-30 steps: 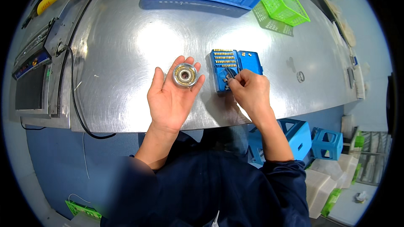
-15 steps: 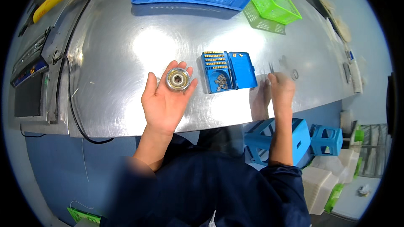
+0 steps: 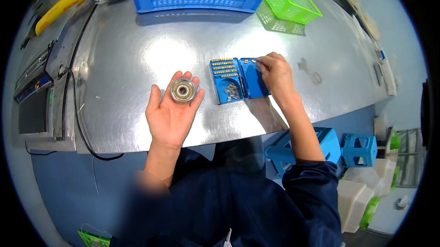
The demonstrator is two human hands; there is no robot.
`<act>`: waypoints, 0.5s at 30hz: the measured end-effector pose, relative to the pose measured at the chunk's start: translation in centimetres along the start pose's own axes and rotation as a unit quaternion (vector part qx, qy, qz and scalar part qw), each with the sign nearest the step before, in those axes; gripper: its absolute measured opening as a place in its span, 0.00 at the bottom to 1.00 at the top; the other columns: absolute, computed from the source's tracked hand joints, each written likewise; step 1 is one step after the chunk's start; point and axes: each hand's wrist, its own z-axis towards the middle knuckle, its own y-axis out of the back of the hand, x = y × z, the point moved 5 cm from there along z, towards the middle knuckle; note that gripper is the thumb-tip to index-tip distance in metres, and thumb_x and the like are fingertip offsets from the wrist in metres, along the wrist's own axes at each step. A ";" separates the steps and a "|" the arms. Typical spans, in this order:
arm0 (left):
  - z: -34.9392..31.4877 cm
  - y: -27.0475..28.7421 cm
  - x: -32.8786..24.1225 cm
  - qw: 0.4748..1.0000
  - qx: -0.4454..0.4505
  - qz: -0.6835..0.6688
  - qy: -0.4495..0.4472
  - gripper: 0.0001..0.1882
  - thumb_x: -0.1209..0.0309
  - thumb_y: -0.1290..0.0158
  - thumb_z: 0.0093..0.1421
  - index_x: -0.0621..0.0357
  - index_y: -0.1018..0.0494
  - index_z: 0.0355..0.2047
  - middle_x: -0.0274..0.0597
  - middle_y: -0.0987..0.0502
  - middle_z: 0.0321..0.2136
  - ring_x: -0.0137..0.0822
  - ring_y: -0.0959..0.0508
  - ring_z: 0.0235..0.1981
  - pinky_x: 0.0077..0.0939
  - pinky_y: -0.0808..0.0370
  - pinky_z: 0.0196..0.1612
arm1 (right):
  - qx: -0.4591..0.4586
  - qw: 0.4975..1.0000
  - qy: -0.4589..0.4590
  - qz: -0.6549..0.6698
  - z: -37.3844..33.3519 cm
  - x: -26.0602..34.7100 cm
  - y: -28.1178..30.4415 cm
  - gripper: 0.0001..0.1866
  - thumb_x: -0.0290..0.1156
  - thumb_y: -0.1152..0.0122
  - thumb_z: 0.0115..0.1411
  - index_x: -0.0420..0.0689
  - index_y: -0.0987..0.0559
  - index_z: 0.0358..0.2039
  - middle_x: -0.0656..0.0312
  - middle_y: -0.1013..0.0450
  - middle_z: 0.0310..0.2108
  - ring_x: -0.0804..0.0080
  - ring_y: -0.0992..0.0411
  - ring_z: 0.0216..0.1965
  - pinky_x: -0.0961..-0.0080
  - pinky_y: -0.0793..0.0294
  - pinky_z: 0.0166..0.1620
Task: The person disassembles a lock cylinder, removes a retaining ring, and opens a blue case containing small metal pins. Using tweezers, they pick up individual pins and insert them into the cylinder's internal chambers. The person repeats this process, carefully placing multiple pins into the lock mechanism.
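Observation:
My left hand (image 3: pixel 169 119) is turned palm up with its fingers spread. A round, shiny disc (image 3: pixel 183 91) with a gold-coloured ring and a hole in its centre rests on those fingers. To its right stands an opened blue plastic box (image 3: pixel 224 83). Rows of small gold-coloured pieces (image 3: pixel 224 67) fill its upper part, and loose grey pieces (image 3: pixel 232 91) lie in a rounded hollow below. My right hand (image 3: pixel 276 74) is over the box's lid (image 3: pixel 253 80), fingertips pinched beside a few small gold pieces (image 3: pixel 246 61). What is in the pinch is too small to tell.
A blue crate (image 3: pixel 197 0) and a green basket (image 3: pixel 293 6) stand at the back of the metal table (image 3: pixel 114 64). At left are a yellow tube (image 3: pixel 64 6) and a black cable (image 3: pixel 75 109). Blue stools (image 3: pixel 327 144) stand beyond the front edge, at right.
My right hand has moved left and away from me, from the table beside the box to over its lid. The left hand still bears the disc; the whole view has shifted slightly.

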 end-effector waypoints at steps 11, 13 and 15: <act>0.1 0.5 0.0 0.999 0.024 -0.029 -0.001 0.31 0.51 0.67 0.69 0.66 0.46 0.60 0.57 0.39 0.58 0.55 0.44 0.63 0.56 0.48 0.65 | 0.045 0.998 -0.023 -0.035 0.6 0.2 -1.4 0.05 0.28 0.39 0.53 0.41 0.18 0.28 0.55 0.25 0.29 0.58 0.26 0.35 0.66 0.26 0.42; 0.1 0.2 0.0 1.000 0.009 -0.007 -0.004 0.30 0.51 0.70 0.69 0.65 0.43 0.58 0.55 0.38 0.57 0.52 0.42 0.62 0.53 0.44 0.64 | 0.042 0.998 -0.042 -0.028 0.4 0.0 -1.3 0.05 0.28 0.39 0.53 0.41 0.18 0.29 0.55 0.25 0.29 0.58 0.26 0.35 0.66 0.26 0.42; 0.1 0.2 0.0 1.000 0.002 0.004 -0.004 0.30 0.51 0.72 0.69 0.65 0.42 0.58 0.54 0.37 0.56 0.50 0.41 0.62 0.51 0.43 0.64 | 0.030 0.998 -0.049 -0.021 0.4 -0.1 -1.1 0.06 0.28 0.39 0.53 0.40 0.18 0.29 0.55 0.25 0.29 0.57 0.26 0.35 0.66 0.26 0.42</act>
